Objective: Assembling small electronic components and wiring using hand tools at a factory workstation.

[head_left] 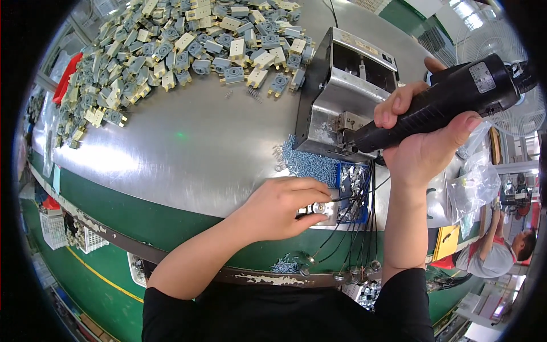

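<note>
My left hand (279, 210) is closed, fingers and thumb around a small round metal part (320, 209) at the bench's near edge. A black cable runs beside it, and my fingers hide some of the part. In my right hand (419, 151) is a black electric screwdriver (439, 101), held tilted with its nose down to the left. That nose meets the front of a metal screw feeder (325, 122); the bit's very tip is hard to make out. Blue-grey screws (310, 164) lie heaped below the feeder, just beyond my left fingers.
A blue tray (365, 215) holds small metal pieces. Black cables (360, 233) cross it, their round metal ends (353, 277) hanging at the edge. Grey and cream plastic parts (228, 43) cover the far left bench. Clear bags (476, 188) lie right; a person (496, 253) sits beyond.
</note>
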The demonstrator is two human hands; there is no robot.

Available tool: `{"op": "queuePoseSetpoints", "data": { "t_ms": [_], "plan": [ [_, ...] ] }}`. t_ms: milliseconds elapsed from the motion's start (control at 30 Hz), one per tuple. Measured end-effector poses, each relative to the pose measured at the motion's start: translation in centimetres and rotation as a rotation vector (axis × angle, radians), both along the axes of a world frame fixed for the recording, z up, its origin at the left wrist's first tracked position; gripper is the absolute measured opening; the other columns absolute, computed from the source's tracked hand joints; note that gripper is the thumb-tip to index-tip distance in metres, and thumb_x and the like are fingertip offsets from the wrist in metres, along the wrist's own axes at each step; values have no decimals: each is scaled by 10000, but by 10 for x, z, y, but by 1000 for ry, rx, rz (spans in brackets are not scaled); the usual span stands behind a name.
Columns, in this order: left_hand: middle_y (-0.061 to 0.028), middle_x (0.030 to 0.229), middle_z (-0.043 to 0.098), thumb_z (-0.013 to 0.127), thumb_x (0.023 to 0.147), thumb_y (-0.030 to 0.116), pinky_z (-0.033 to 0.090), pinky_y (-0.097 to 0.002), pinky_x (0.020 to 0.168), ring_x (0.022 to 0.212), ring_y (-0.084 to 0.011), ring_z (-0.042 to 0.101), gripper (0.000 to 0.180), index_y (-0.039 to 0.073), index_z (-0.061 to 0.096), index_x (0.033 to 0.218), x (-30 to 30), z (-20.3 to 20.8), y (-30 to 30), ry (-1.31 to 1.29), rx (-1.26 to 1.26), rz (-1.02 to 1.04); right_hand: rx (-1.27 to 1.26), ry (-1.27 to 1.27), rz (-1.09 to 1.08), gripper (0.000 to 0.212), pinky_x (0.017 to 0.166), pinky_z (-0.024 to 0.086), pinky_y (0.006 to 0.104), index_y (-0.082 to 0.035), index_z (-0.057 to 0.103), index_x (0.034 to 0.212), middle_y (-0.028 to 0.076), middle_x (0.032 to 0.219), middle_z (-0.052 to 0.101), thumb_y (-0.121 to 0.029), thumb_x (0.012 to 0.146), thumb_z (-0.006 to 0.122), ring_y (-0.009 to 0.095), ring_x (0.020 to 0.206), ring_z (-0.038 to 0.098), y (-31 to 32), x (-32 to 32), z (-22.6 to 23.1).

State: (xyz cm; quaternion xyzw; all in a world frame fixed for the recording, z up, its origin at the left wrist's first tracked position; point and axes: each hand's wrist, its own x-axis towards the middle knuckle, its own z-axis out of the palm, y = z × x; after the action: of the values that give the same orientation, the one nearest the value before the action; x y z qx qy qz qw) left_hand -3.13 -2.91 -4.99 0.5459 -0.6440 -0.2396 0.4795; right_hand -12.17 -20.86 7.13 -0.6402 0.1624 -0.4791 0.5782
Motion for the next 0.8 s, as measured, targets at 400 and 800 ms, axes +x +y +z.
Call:
{"op": "queuePoseSetpoints", "data": {
  "t_ms": [400, 800],
  "plan": [
    [-11, 1154, 733, 796, 845, 271, 584, -383, 843, 997, -256, 720, 297, 99, 760, 1084, 4, -6, 0, 9, -13, 24, 111, -92, 451, 1133, 518, 448, 330, 11, 273, 1580, 45, 762, 511, -860, 892, 500, 152, 560, 511, 50, -25, -7],
    [-33, 1088, 716, 800, 836, 274, 576, -407, 823, 969, -285, 714, 276, 68, 735, 1008, 5, -3, 5, -7, 17, 12, 50, 29, 319, 1134, 523, 471, 327, 8, 295, 1546, 58, 750, 520, -883, 874, 489, 157, 558, 520, 71, -23, -26]
  ]
}}
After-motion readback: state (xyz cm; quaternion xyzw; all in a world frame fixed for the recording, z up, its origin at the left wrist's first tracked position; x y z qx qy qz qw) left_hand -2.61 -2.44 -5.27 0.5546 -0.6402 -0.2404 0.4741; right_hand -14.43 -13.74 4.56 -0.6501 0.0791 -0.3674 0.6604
